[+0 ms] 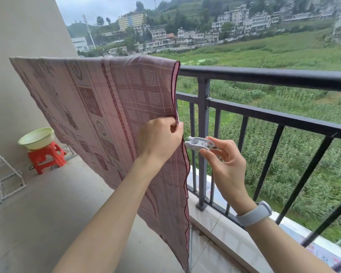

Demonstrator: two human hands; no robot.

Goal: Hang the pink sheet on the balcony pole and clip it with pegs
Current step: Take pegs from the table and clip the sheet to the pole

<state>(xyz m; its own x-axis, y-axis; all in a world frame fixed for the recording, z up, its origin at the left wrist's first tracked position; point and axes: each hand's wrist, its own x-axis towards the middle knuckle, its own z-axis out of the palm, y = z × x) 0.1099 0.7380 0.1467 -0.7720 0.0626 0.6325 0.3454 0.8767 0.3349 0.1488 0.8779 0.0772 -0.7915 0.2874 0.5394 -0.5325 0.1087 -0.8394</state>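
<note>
The sheet (98, 107) is draped over the top rail (264, 76) of the balcony railing, at its left end by the wall, and hangs down on the near side almost to the floor. It looks light, thin and limp: it falls in soft folds and would likely slide or flap on the smooth rail, so it probably needs gathering at an edge where the layers can be pinched together. It is dusky pink with darker maroon bands, a check of fine lines, dotted squares and medallion motifs, and a dark hemmed right edge. The left hand (159, 138) pinches that right edge partway down, thumb and fingers curled round the cloth. The right hand (224, 164), a pale band on its wrist, holds a white peg (199, 143) between thumb and fingertips just beside the edge, apart from it, its mouth towards the cloth. The peg seems rigid plastic with a spring, best squeezed at its tail; whether its mouth is open I cannot tell.
</note>
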